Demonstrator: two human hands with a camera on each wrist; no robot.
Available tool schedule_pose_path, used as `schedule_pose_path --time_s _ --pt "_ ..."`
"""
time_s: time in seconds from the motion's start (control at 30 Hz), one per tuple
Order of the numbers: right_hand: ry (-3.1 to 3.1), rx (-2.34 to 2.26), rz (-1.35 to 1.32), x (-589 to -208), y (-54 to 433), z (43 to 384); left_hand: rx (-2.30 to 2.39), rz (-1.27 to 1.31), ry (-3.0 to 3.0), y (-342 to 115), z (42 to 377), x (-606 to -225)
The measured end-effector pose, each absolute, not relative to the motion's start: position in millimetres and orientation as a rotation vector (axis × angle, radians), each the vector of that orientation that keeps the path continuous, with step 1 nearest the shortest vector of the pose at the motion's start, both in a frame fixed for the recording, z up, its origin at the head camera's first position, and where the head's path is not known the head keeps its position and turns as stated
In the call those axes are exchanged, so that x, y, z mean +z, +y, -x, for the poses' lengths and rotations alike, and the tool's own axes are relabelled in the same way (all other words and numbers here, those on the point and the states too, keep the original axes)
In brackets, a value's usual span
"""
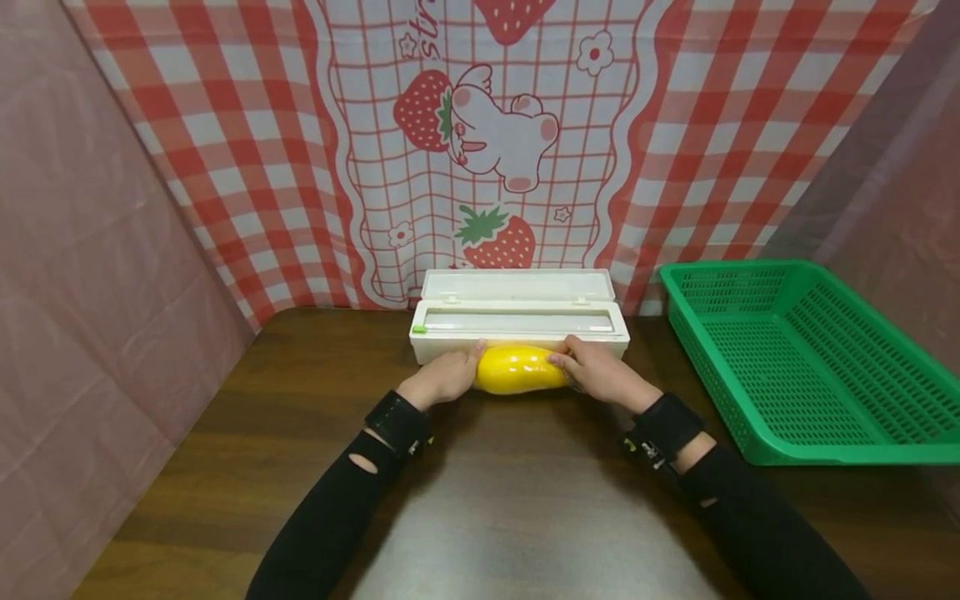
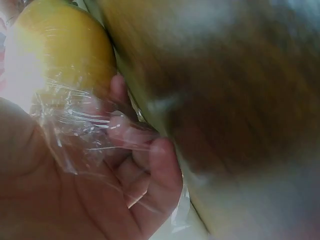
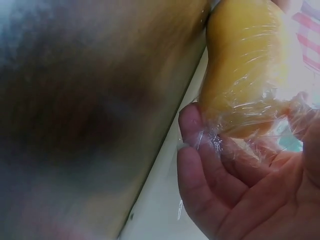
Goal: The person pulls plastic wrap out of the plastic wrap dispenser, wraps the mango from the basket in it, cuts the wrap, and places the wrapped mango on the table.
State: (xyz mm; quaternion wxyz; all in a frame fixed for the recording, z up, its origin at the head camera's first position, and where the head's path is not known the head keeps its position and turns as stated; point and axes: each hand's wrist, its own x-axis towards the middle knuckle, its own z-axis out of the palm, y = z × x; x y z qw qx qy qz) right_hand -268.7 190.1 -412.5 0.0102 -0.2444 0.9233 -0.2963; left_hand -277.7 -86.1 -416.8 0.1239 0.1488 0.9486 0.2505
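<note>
A smooth, long yellow fruit [image 1: 517,370], covered in clear cling film, is held level just in front of a white cling film dispenser [image 1: 521,342]. My left hand [image 1: 444,377] grips its left end, the thumb on top. At the other end my right hand [image 1: 600,371] holds it, thumb over the upper side and fingers beneath. In the left wrist view loose, crinkled film [image 2: 82,125] bunches at the fruit's end and runs across the curled fingers. Film [image 3: 245,112] also gathers between the fingers and thumb in the right wrist view.
The dispenser's lid [image 1: 517,285] stands raised at the back, and a green tab [image 1: 419,330] sits at its left end. A green plastic basket [image 1: 712,367] is on the right of the brown wooden table [image 1: 510,500]. A red checked cloth [image 1: 247,142] hangs behind.
</note>
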Motion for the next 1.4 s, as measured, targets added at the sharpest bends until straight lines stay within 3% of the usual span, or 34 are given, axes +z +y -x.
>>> schedule_pose_path --time_s 0.67,1.1,1.4 --pt "2.748 -1.035 0.702 -404.1 193.4 258.9 0.393 -0.545 3.302 -91.7 258.5 -413.6" --pt "2.575 -1.323 0.52 -402.3 199.6 260.1 0.306 -1.178 3.319 -81.9 242.6 -403.6" --pt "2.514 -1.419 0.474 -398.6 201.2 259.4 0.306 -1.268 3.34 -73.5 246.5 -409.1"
